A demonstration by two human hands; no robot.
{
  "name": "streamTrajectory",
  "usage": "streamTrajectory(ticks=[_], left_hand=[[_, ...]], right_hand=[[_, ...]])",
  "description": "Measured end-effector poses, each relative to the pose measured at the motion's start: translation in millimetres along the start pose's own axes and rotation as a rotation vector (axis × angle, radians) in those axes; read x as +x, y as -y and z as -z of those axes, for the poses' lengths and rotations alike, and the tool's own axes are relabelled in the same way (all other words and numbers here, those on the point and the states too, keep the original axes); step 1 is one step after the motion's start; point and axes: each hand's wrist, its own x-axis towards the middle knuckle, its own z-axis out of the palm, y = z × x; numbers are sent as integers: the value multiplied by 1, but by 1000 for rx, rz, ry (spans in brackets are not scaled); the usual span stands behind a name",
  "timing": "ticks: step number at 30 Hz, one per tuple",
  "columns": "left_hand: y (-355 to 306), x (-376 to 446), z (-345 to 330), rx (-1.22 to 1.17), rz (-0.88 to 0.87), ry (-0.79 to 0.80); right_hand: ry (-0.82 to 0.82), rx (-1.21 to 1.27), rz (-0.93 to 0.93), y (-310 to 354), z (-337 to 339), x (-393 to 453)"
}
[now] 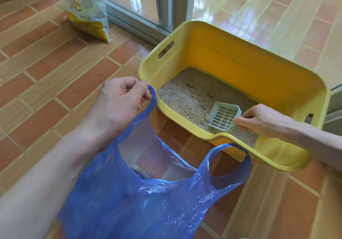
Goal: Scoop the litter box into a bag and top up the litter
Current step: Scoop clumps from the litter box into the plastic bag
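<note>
Fingers of the right hand (262, 120) curl around the handle of a pale blue slotted scoop (223, 117), gripping it; the handle itself is hidden inside the hand. That scoop sits tilted in the near part of a yellow litter box (259, 68), its front edge resting down in the grey litter (185, 98), its slotted face turned up toward the camera. A few darker clumps (190, 84) lie on the litter surface farther in, apart from the scoop.

Fingers of the left hand (118, 100) are curled too, pinching one handle loop of a thin blue plastic bag (148, 201) and holding it up just beside the box's near left corner. That bag hangs open below the left forearm, its mouth facing up; the second handle loop (229, 164) stands free, draped against the box's low front lip. Floor shows faintly through the plastic.

Under the litter box is a floor of reddish-brown tiles (46, 63) with pale borders, and the box has high walls with a cut-out handle slot on its left end. Behind it runs the metal frame of a sliding glass door (166, 3), with glossy tiles beyond. At the upper left, well apart from the box, a yellow and white sack (87, 9) stands upright on the floor beside the door track.
</note>
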Motion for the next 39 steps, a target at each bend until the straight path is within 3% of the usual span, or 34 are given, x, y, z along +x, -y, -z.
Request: streamTrajectory(ticks=[22,31,39], left_hand=[[-3,3,-3,-11,16,-2],[-3,5,-4,-23,21,1],[-3,4,-4,-12,19,5]], right_hand=[[-6,288,93,34,-36,14],[-19,628,95,37,-27,-6],[-148,770,113,43,-24,-15]])
